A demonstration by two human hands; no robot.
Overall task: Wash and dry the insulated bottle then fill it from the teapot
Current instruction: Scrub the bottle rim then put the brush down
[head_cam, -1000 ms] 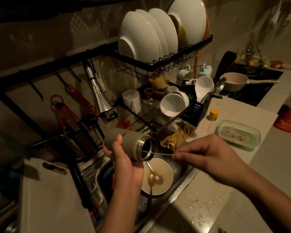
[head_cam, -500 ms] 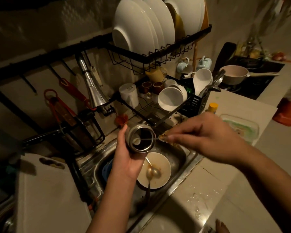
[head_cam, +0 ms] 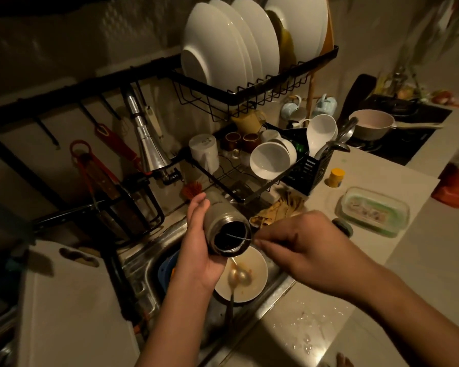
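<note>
Over the sink (head_cam: 143,258): left hand (head_cam: 196,252) clamps the tilted insulated bottle (head_cam: 220,221).
Right hand (head_cam: 310,250): pinching a thin wire (head_cam: 236,237) into its mouth.
Tip: sweep every wall, bottle steady.

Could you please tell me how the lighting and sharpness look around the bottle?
Head view: dim, warm light; the bottle in the left hand has a black, unreadable mouth; the thin wire pinched by the right hand barely shows; white plates are brightest; edges soft.

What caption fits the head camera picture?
Left hand holds the open bottle over the sink; right hand pinches a wire reaching inside.
</note>
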